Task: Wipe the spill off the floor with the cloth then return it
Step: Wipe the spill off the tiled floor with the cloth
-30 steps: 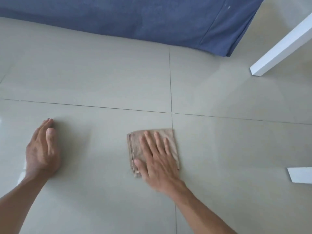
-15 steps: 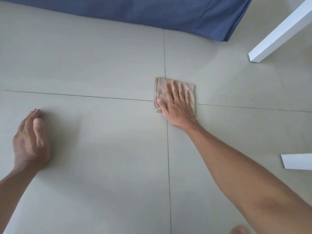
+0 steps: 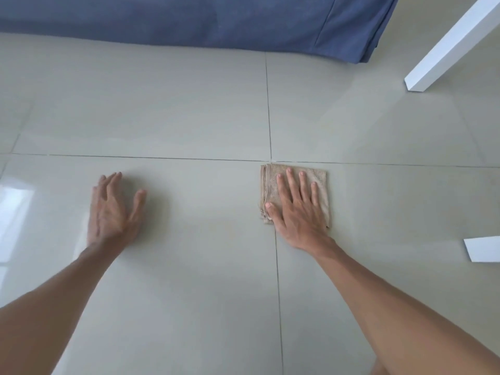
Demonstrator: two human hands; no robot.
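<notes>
A folded beige cloth (image 3: 320, 177) lies on the pale floor tiles (image 3: 189, 109), just below and to the right of the crossing of two grout lines. My right hand (image 3: 297, 215) lies flat on top of it, palm down with fingers spread, pressing it to the floor and covering most of it. My left hand (image 3: 113, 212) rests palm down on the tile to the left, fingers apart, holding nothing. I cannot make out a distinct spill on the glossy tiles.
A blue fabric (image 3: 216, 20) hangs down to the floor along the far edge. A white furniture leg (image 3: 446, 47) slants down at the far right. The end of another white piece (image 3: 484, 249) shows at the right edge. A bright reflection lies on the tiles at left.
My right hand has slid the cloth back toward me, from across the horizontal grout line to just below it. My left thumb has spread away from the fingers.
</notes>
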